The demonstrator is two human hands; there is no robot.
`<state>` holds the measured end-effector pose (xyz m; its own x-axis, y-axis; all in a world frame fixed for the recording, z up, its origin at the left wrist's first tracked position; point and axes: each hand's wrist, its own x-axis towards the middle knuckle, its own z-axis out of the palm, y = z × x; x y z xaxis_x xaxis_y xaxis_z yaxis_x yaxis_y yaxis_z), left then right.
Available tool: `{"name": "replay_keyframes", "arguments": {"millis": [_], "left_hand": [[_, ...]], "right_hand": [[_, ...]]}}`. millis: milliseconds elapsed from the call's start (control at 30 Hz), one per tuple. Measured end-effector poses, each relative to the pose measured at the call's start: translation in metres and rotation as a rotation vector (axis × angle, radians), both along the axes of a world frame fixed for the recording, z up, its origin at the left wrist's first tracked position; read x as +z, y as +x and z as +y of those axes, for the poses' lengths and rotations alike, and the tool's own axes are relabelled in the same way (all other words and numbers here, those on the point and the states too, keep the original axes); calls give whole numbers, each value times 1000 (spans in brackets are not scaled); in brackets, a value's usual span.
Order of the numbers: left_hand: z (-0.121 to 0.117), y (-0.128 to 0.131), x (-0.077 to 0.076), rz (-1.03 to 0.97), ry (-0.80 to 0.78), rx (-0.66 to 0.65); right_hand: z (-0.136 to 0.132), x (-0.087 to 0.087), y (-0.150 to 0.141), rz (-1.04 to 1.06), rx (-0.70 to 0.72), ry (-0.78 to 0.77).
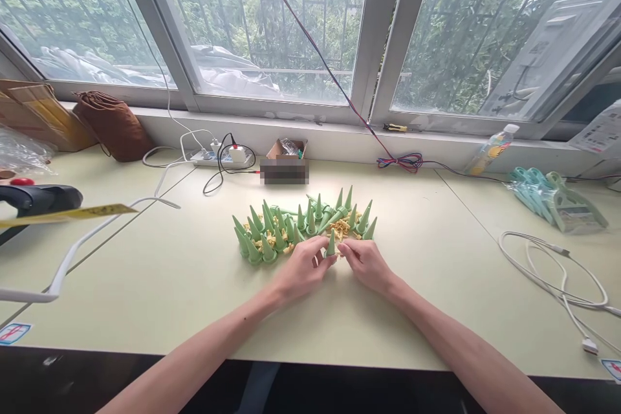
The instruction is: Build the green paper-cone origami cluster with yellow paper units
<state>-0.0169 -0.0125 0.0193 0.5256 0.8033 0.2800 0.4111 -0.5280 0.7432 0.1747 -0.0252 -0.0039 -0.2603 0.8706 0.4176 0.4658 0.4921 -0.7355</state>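
Gripping a cone [330, 246] upright before the pile [280, 239], the left hand [308, 261] stood beside the right hand [366, 264], which pinched a yellow bit [338, 254]. Tabletop [334, 323] stretched from them to the front edge [339, 364].

Green cones [279, 240] — golden-yellow pieces [342, 228] — pale yellow-green tabletop [169, 304].

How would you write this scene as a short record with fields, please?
Left hand: holds a green cone, tip up
Right hand: fingertips drawn together beside it; anything pinched is too small to tell
Beyond hands: other green cones, many upright, with small yellow pieces among them
Surface: pale table
Far right: leaning bottle, white cable
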Motion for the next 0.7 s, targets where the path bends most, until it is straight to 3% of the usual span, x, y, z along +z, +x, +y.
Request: {"name": "replay_keyframes", "arguments": {"millis": [333,700], "left_hand": [[2,0,0,0,-56,77],[2,-1,-1,-31,27,-10]], "right_hand": [[-1,5,-3,58,-51,-27],[-3,1,-2,77,-31,-33]]}}
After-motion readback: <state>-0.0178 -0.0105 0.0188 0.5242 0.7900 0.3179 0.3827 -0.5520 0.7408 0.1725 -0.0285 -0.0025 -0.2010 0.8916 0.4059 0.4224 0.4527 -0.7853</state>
